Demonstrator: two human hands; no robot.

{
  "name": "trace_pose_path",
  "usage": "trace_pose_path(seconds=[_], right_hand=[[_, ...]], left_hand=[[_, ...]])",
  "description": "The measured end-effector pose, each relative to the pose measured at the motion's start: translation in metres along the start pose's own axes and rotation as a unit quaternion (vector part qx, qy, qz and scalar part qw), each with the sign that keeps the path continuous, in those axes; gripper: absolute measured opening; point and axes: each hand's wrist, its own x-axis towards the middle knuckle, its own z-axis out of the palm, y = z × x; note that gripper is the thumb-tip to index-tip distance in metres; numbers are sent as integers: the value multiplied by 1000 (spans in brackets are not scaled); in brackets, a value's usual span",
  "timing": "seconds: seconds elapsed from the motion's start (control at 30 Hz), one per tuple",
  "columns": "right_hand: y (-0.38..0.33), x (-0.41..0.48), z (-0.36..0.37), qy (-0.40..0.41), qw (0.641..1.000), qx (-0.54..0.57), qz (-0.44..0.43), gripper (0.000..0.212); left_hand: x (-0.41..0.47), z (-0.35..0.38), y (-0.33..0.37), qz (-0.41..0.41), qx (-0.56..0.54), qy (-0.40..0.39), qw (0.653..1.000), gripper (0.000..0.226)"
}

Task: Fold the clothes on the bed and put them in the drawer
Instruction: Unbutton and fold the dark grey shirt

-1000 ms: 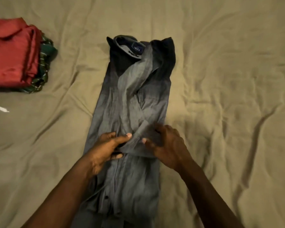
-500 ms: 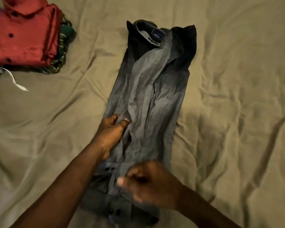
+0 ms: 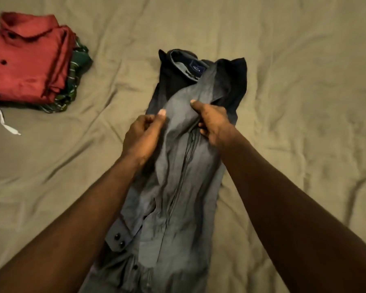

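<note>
Lengthwise-folded grey shirt (image 3: pixel 178 197) wrinkled on bed (image 3: pixel 294 102); both hands pinch its fabric.

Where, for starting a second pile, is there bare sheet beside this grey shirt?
Widest: the bed sheet right of the grey shirt. A narrower strip lies between it and the red shirt. Crowded: upper left, with green striped garment and white cord; centre, where left hand and right hand grip the shirt.
</note>
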Motion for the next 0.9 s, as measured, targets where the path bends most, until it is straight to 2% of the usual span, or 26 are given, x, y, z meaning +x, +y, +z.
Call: trace_pose_path(seconds=[0.07,0.13,0.2,0.27,0.33,0.43,0.57,0.6,0.67,0.7,0.77,0.83,0.9], right_hand=[[-1,13,-1,7,999,34,-21,16],[4,24,-6,62,995,50,-57,21],[12,31,-17,122,989,46,-66,30],[25,34,-29,134,988,59,-57,25],[29,28,-36,107,992,52,-32,23],[22,4,-36,41,998,-46,13,46],[50,-49,-26,-47,978,-189,73,57],[64,-60,-20,-60,973,-208,78,55],[91,-76,-8,-58,967,-238,69,48],[102,-84,-2,-47,969,-234,61,47],[113,-97,5,-16,987,-148,55,41],[116,-114,7,0,997,-38,68,35],[120,-131,6,-34,995,30,92,39]], left_hand=[[28,12,19,4,65,-19,998,56],[52,25,32,1,74,-31,997,55],[71,36,29,-17,70,-21,997,52],[80,42,17,-22,106,-5,994,52],[80,42,16,-22,97,-1,995,54],[63,30,21,-31,69,12,997,49],[2,-10,-6,13,185,83,979,45],[-16,-20,-20,4,207,81,975,46],[-45,-34,-47,-42,252,21,967,46],[-57,-40,-59,-60,262,-14,963,45],[-67,-48,-72,-51,247,-41,967,46],[-74,-55,-74,-25,198,-28,979,49],[-81,-58,-69,2,173,-17,985,48]])
